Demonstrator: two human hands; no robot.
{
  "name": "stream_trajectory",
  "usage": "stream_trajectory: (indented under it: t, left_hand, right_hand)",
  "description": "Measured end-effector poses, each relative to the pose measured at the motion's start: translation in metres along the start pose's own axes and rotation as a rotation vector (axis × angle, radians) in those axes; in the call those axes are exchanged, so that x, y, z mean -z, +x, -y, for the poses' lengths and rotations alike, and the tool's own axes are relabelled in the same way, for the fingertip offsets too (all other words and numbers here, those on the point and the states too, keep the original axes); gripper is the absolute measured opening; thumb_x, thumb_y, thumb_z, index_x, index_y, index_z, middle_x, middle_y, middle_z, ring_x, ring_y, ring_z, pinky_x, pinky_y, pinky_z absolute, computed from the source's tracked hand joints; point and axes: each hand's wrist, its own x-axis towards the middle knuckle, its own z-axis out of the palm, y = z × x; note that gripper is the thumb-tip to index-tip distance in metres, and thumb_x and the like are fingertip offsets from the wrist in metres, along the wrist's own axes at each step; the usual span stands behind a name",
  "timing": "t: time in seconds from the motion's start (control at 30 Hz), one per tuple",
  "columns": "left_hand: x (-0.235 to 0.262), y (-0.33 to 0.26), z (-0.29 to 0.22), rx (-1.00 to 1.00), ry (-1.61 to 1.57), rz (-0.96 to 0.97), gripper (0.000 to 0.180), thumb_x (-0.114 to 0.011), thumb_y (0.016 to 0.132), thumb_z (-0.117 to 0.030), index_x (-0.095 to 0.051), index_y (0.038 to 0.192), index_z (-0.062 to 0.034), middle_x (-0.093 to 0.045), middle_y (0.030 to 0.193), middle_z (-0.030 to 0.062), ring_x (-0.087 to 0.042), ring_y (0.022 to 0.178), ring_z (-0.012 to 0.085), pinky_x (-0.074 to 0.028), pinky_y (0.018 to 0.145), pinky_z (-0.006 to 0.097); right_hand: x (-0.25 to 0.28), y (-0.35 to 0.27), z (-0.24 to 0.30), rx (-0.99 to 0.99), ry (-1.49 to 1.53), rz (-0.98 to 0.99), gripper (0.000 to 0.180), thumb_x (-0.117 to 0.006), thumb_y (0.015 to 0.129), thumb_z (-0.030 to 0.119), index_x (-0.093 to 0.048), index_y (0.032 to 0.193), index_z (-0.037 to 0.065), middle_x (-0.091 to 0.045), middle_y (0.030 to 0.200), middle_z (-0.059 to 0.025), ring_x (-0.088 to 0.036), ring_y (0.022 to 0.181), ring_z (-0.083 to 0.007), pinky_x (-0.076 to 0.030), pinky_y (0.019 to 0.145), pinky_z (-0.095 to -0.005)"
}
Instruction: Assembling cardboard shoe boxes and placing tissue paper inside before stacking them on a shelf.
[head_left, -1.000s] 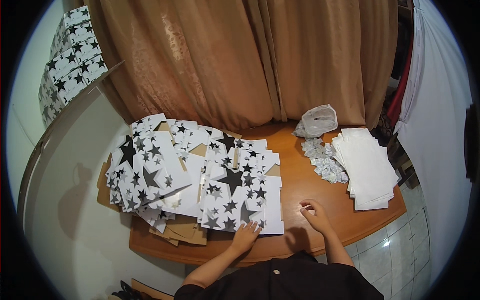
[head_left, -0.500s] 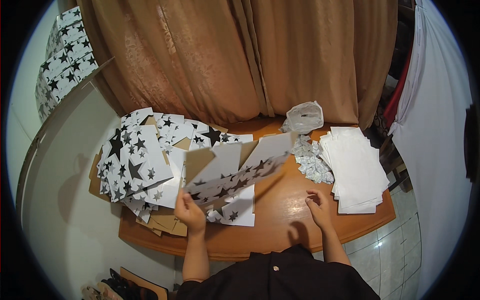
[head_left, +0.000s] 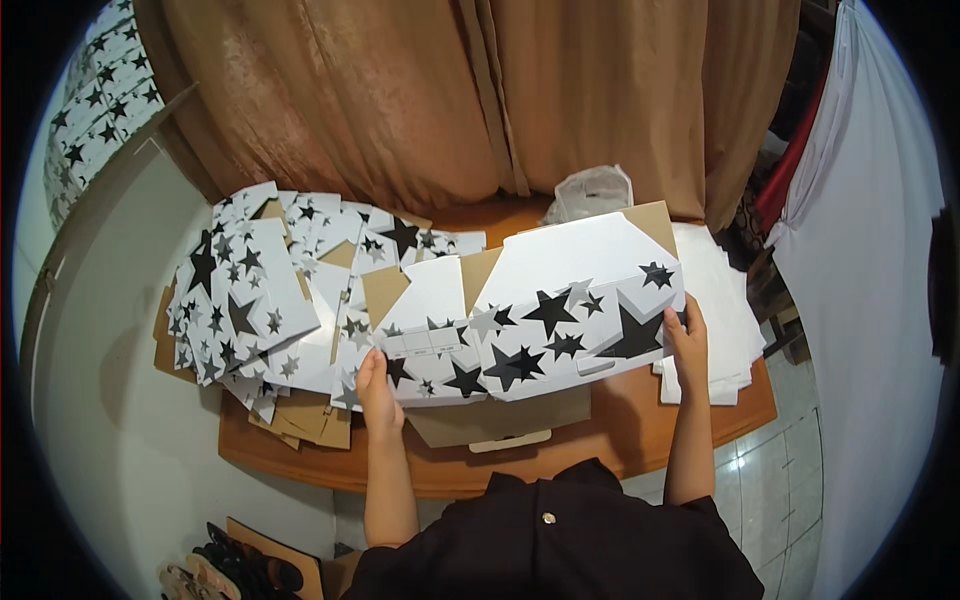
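Above the table I hold up a flat, unfolded cardboard box (head_left: 540,340), white with black and grey stars and bare brown patches. My left hand (head_left: 380,393) grips its lower left end, thumb on the printed face. At the right end my right hand (head_left: 687,340) is closed on the edge. Below its lower edge a plain panel with a slotted tab (head_left: 510,440) shows. To the left lies a heap of similar star-printed cardboard pieces (head_left: 245,300). The small pale packets seen earlier on the table are hidden behind the box.
The wooden table (head_left: 290,465) has a curved front edge. White sheets (head_left: 735,330) are stacked at its right, partly covered. A clear plastic bag (head_left: 592,192) stands at the back before brown curtains (head_left: 400,100). Star-printed boxes (head_left: 105,90) are piled at the upper left.
The cardboard box has swung round and spread wide, its star-printed face now toward me. My right hand, empty before, has moved up and taken hold of its right end.
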Motion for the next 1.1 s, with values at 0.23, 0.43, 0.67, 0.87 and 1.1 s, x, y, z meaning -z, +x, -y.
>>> stream_trajectory:
  t: [0.23, 0.43, 0.67, 0.87, 1.1]
  left_hand:
    - [-0.03, -0.042, 0.034, 0.184, -0.282, 0.279, 0.057, -0.025, 0.099, -0.043, -0.044, 0.126, 0.004, -0.051, 0.127, 0.0093, -0.046, 0.117, 0.0202, -0.031, 0.102, 0.032]
    - [-0.041, -0.053, 0.068, 0.227, -0.165, 0.448, 0.07, -0.015, 0.097, -0.054, -0.045, 0.128, 0.0011, -0.053, 0.125, 0.0115, -0.045, 0.119, 0.0204, -0.03, 0.102, 0.032]
    - [-0.037, -0.032, 0.087, 0.104, -0.417, 0.612, 0.055, -0.037, 0.096, -0.044, -0.046, 0.126, 0.0008, -0.051, 0.126, 0.0127, -0.045, 0.117, 0.0212, -0.029, 0.102, 0.033]
    - [-0.04, -0.013, 0.071, 0.111, 0.072, 0.587, 0.032, -0.059, 0.089, -0.019, -0.057, 0.114, 0.0014, -0.061, 0.109, 0.0077, -0.056, 0.099, 0.0154, -0.04, 0.089, 0.028]
    - [-0.048, -0.015, 0.046, 0.054, 0.173, 0.646, 0.031, -0.061, 0.09, -0.021, -0.06, 0.112, 0.0001, -0.064, 0.105, 0.0061, -0.058, 0.096, 0.0134, -0.043, 0.086, 0.028]
  right_hand:
    - [0.029, -0.03, -0.047, -0.136, 0.075, 0.249, 0.041, -0.053, 0.092, 0.02, -0.046, 0.125, -0.002, -0.053, 0.119, -0.0084, -0.047, 0.112, -0.0165, -0.034, 0.098, -0.0299]
    - [-0.003, -0.06, -0.091, -0.191, 0.173, 0.31, 0.06, -0.028, 0.099, 0.045, -0.027, 0.14, 0.001, -0.035, 0.14, -0.0138, -0.031, 0.131, -0.0246, -0.02, 0.11, -0.0361]
    - [-0.015, -0.07, -0.082, -0.233, 0.188, 0.181, 0.088, -0.044, 0.081, 0.069, -0.028, 0.141, 0.007, -0.03, 0.144, -0.0121, -0.028, 0.133, -0.0273, -0.017, 0.109, -0.0388]
    - [-0.022, -0.079, -0.068, -0.179, 0.199, 0.157, 0.072, -0.055, 0.085, 0.046, -0.03, 0.135, 0.001, -0.036, 0.136, -0.0157, -0.029, 0.131, -0.0258, -0.019, 0.109, -0.0373]
    - [-0.024, -0.068, -0.044, -0.002, 0.082, -0.118, 0.059, -0.061, 0.085, 0.024, -0.036, 0.131, -0.001, -0.041, 0.132, -0.0137, -0.041, 0.119, -0.0209, -0.031, 0.1, -0.0336]
